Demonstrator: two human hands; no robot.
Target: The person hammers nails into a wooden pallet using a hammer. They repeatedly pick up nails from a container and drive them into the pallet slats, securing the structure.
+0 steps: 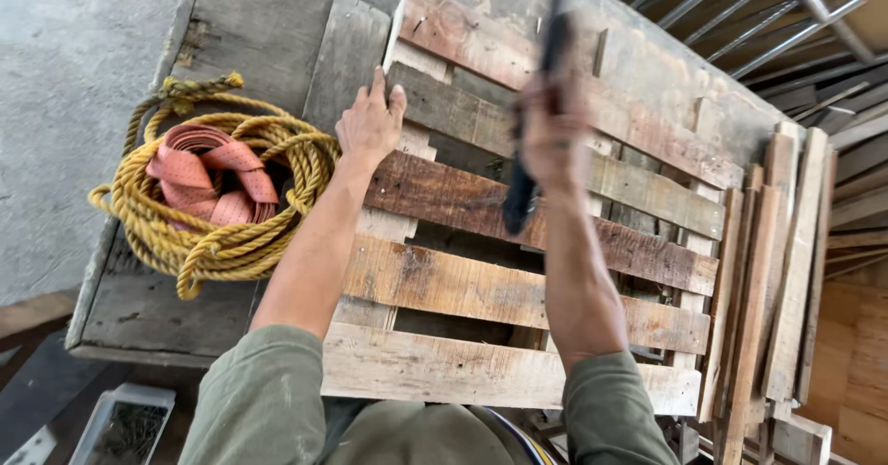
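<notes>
Five slats still nailed on the wooden pallet (518, 289) lying on the workbench (231, 21), left hand (370, 123) pressed flat and open on its far-left slat, right hand (552, 132) gripping a raised dark-handled tool (527, 164), blurred, loose boards (772, 271) stacked right.

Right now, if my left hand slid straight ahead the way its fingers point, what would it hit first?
The left hand lies flat on the pallet, fingers pointing up-frame. Straight on it would likely meet the reddish top slat first, just beyond the fingertips, though depth there is hard to judge.
</notes>
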